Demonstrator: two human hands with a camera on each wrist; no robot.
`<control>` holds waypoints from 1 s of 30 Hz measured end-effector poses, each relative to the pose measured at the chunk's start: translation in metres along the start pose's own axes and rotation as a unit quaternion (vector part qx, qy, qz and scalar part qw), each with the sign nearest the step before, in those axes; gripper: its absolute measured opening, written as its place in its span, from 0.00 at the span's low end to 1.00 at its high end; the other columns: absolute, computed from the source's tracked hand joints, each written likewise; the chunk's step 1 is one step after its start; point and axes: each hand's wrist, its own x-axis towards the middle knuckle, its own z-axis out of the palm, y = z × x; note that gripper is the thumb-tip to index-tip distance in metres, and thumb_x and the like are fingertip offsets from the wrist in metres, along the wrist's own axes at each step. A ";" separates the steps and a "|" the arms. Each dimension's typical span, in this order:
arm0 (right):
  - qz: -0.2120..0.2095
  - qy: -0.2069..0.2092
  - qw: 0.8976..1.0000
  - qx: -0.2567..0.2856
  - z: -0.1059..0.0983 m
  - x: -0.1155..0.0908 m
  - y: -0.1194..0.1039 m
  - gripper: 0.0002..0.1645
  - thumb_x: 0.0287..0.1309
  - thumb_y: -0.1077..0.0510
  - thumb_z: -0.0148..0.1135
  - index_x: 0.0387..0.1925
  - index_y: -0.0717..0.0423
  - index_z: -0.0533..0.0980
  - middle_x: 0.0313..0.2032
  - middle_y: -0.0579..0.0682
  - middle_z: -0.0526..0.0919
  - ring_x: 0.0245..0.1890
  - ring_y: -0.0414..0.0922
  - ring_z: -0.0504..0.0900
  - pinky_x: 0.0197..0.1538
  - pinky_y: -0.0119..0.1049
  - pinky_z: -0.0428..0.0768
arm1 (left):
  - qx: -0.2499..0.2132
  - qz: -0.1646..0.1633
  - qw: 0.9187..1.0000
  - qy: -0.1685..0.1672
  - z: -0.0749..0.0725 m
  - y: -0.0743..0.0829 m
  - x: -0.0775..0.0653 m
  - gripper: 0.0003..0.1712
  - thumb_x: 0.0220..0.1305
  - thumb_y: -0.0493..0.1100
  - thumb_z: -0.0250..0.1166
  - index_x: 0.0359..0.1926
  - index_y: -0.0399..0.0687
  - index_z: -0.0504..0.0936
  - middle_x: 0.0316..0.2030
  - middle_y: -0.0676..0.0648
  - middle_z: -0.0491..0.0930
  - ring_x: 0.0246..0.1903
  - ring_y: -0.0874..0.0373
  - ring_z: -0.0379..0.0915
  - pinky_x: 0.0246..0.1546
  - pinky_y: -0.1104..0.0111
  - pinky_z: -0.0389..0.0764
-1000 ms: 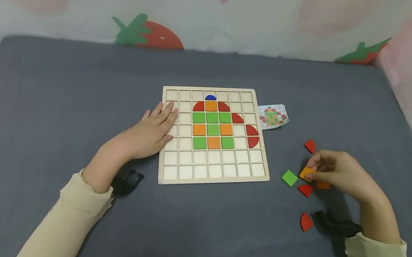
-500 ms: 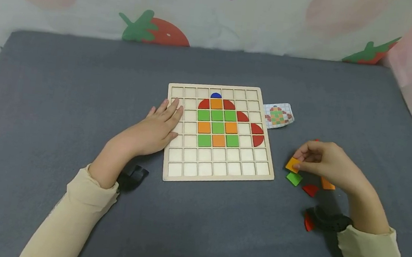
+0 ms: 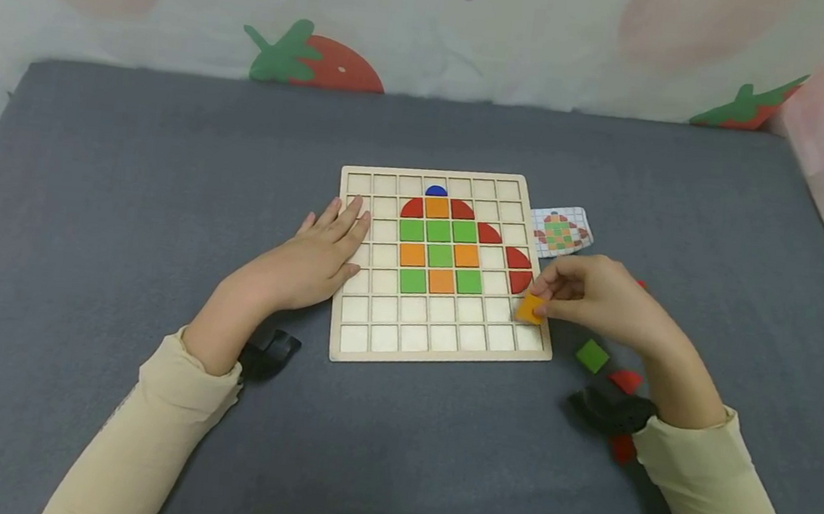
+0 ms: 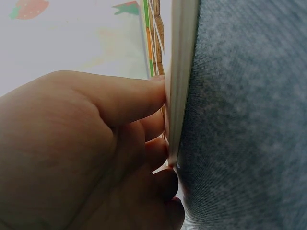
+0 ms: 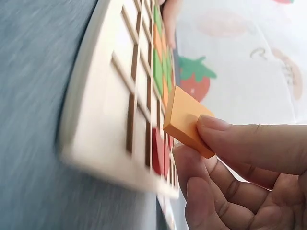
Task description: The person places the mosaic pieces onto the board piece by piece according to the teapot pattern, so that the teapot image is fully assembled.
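Observation:
A wooden grid board (image 3: 439, 360) lies on the grey cloth, with green and orange square tiles, red quarter-round tiles and a blue half-round tile (image 3: 436, 191) set in its cells. My left hand (image 3: 305, 267) rests on the board's left edge, fingers spread and straight; in the left wrist view its thumb touches the rim (image 4: 178, 86). Between thumb and fingertips my right hand (image 3: 596, 297) pinches an orange square tile (image 5: 187, 120), held tilted above the board's right edge, near the lower red tile (image 3: 519, 282).
Right of the board lie a loose green square tile (image 3: 593, 356) and red tiles (image 3: 626, 381), partly hidden by the right hand and wrist strap (image 3: 610, 412). A small printed pattern card (image 3: 562, 232) touches the board's right side. A strawberry-print curtain (image 3: 540, 44) hangs behind.
My right hand has carried the orange tile leftward from the loose tiles to over the board's right edge. The left hand stays on the board; the whole view has shifted slightly.

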 end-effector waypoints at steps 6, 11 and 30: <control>-0.023 -0.013 1.000 0.014 0.010 0.015 -0.013 0.06 0.51 0.68 0.67 0.33 0.62 0.79 0.31 0.50 0.81 0.32 0.44 0.79 0.36 0.32 0.77 | 0.000 -0.003 1.000 -0.001 0.000 0.000 0.000 0.36 0.74 0.44 0.45 0.73 0.37 0.39 0.73 0.39 0.31 0.71 0.43 0.22 0.67 0.46 0.37; -0.046 -0.030 0.998 0.022 0.019 0.029 -0.023 0.07 0.49 0.70 0.68 0.31 0.62 0.79 0.29 0.50 0.81 0.30 0.44 0.80 0.36 0.34 0.78 | -0.001 -0.001 1.000 0.000 0.000 0.000 0.000 0.36 0.74 0.44 0.45 0.73 0.37 0.40 0.73 0.38 0.31 0.71 0.43 0.23 0.67 0.46 0.37; -0.071 -0.070 0.995 0.017 0.049 0.062 -0.059 0.06 0.49 0.70 0.68 0.29 0.60 0.79 0.28 0.49 0.81 0.30 0.43 0.79 0.39 0.35 0.78 | 0.000 0.000 1.000 0.002 0.001 -0.003 -0.001 0.36 0.73 0.44 0.46 0.73 0.36 0.40 0.73 0.38 0.31 0.70 0.42 0.23 0.66 0.45 0.38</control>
